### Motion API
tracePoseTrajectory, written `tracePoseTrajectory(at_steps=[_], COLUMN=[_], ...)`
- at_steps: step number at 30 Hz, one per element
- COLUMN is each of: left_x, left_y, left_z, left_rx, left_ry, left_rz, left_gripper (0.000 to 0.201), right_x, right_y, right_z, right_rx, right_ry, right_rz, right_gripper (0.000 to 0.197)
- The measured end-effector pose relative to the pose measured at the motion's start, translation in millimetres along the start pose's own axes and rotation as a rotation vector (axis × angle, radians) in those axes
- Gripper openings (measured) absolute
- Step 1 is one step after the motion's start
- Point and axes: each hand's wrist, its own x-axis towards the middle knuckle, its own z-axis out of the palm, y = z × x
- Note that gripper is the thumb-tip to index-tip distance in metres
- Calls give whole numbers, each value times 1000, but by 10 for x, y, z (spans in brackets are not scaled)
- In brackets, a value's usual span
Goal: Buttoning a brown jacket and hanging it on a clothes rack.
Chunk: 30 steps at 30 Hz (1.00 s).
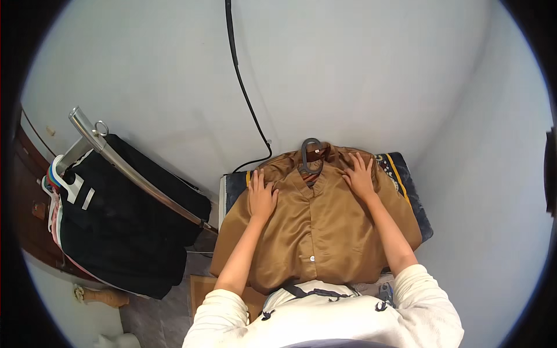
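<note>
A brown button-front shirt (316, 232) lies flat on a dark padded board (413, 197), still on a dark grey hanger (309, 155) whose hook points away from me. My left hand (262, 194) rests palm down on the shirt's left shoulder, fingers spread. My right hand (360, 177) presses flat on the right shoulder beside the collar. Neither hand grips anything.
A metal clothes rail (125, 168) stands at the left with black garments (122, 226) and several hangers on it. A black cable (246, 98) runs down the white wall to the board. A small tan wooden object (101, 297) lies on the floor at the lower left.
</note>
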Motion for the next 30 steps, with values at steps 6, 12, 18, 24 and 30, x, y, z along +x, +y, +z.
tracePoseTrajectory(at_steps=[6,12,18,24,30], left_x=[195,343,388,549,880], left_y=[55,62,183,291,385], left_z=[-19,-189,-336,-813,-1207], left_rx=[-167,-288,-200,-39,5], left_ry=[32,-121,-108,145,287], left_rz=[180,238,250,281,268], left_gripper=[33,25,22,20,18], right_x=[-86,-176,-140,-20,348], right_y=[85,118,108,-28,-29], right_z=[-96,-217,-375,-706,-1075], right_rx=[263,323,78,-132,-249], right_ry=[8,-3,8,266,472], right_rz=[7,-45,-107,-193,-193], right_gripper=[17,14,19,15,13])
